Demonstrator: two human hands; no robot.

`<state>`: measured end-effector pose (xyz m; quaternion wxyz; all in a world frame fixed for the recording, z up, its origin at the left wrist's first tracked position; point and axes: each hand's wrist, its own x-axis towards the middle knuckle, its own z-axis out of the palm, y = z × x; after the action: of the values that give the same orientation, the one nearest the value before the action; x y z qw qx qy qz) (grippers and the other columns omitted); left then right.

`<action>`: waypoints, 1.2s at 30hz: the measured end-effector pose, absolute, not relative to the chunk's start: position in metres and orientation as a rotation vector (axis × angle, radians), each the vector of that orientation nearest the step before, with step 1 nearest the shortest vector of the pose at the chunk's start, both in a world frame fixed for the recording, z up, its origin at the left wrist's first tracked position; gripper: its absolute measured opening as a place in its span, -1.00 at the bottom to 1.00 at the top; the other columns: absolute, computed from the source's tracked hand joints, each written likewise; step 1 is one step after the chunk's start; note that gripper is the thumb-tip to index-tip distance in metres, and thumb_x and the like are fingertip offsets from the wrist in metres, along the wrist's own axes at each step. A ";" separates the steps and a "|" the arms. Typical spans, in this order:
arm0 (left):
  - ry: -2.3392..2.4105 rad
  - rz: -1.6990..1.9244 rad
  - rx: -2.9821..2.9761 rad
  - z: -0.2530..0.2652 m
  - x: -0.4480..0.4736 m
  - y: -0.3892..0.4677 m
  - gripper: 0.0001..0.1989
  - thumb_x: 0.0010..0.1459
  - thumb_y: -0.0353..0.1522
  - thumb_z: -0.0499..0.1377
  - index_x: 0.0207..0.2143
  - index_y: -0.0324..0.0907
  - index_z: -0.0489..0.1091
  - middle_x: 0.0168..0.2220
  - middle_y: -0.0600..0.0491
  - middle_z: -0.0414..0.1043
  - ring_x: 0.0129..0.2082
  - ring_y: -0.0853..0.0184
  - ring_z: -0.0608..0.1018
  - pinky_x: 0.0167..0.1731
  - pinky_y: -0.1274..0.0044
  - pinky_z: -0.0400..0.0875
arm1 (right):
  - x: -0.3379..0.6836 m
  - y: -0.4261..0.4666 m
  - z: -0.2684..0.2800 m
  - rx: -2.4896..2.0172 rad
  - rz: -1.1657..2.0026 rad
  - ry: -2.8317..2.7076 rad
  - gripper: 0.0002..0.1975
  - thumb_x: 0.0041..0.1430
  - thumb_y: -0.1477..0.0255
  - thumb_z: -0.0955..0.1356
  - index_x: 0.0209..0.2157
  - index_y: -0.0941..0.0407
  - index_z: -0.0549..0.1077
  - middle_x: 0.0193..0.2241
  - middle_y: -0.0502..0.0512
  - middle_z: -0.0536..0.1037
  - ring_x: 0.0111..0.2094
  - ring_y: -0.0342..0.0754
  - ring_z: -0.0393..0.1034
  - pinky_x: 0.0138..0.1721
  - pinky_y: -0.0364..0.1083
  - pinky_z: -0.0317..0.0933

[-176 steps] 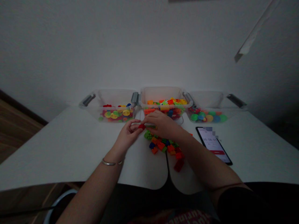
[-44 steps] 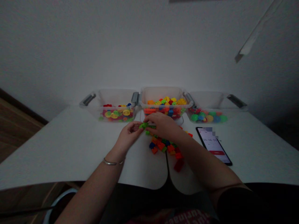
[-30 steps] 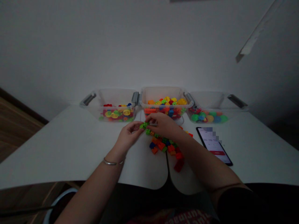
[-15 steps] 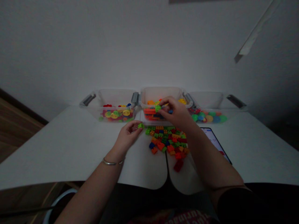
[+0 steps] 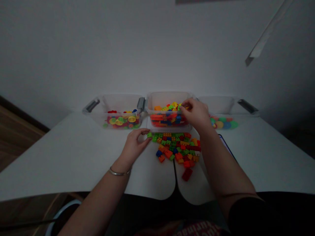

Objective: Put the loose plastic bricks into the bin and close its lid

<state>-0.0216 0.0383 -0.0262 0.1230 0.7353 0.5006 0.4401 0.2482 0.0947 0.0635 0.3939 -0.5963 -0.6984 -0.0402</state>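
My left hand (image 5: 135, 143) rests low over the table, thumb and index finger curled around a small light green building brick (image 5: 149, 134) at the left end of a pile of bricks. A metal bangle circles that wrist. My right hand (image 5: 197, 113) is over the right side of the middle clear box (image 5: 169, 122), which holds many coloured bricks. Its fingertips are pinched close to yellow and green bricks (image 5: 179, 107); whether one is between them cannot be made out. The loose brick pile (image 5: 176, 146), mostly green, orange and red, lies between my forearms.
A left clear box (image 5: 123, 123) contains colourful small pieces; a right clear box (image 5: 225, 124) contains round coloured pieces. My right forearm partly covers a phone (image 5: 227, 146). A dark red brick (image 5: 187, 174) lies nearest me, beside the gap between the table's rounded edges.
My right hand has moved right across the middle box, and the green brick it pinched no longer shows clearly. The green brick at my left fingertips has turned and dropped slightly.
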 end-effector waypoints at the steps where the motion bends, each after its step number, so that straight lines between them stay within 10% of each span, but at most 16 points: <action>1: 1.453 1.283 2.148 -0.027 -0.022 0.039 -0.72 0.11 -0.33 0.29 -0.09 -0.12 0.50 -0.21 0.02 0.56 -0.18 0.22 0.56 -0.07 0.35 0.45 | 0.248 0.095 0.063 -1.533 -0.097 -1.780 -0.87 0.18 0.35 0.34 -0.30 0.06 0.51 -0.32 0.13 0.64 -0.27 0.12 0.48 -0.06 0.18 0.26; 21: 1.390 1.317 2.300 -0.025 -0.020 0.040 -0.78 0.14 -0.38 0.29 -0.12 -0.11 0.52 -0.20 0.02 0.59 -0.16 0.22 0.58 -0.06 0.35 0.45 | 0.231 0.072 0.075 -1.127 -0.273 -1.683 -0.86 0.21 0.41 0.31 -0.23 0.05 0.50 -0.28 0.08 0.62 -0.23 0.03 0.43 0.00 0.09 0.21; 36: 1.262 1.583 2.349 -0.019 -0.013 0.040 -0.83 0.17 -0.39 0.29 -0.16 -0.10 0.45 -0.09 0.01 0.47 -0.03 0.23 0.51 0.03 0.32 0.42 | 0.182 0.061 0.039 -1.027 0.540 -2.125 -0.83 0.20 0.43 0.39 -0.16 0.13 0.53 -0.19 0.13 0.63 -0.15 -0.02 0.52 -0.06 -0.01 0.35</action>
<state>-0.0128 0.0404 -0.0189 0.0203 0.7573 0.4068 0.5105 0.1823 0.0608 0.0392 0.3526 -0.3969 -0.8213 0.2088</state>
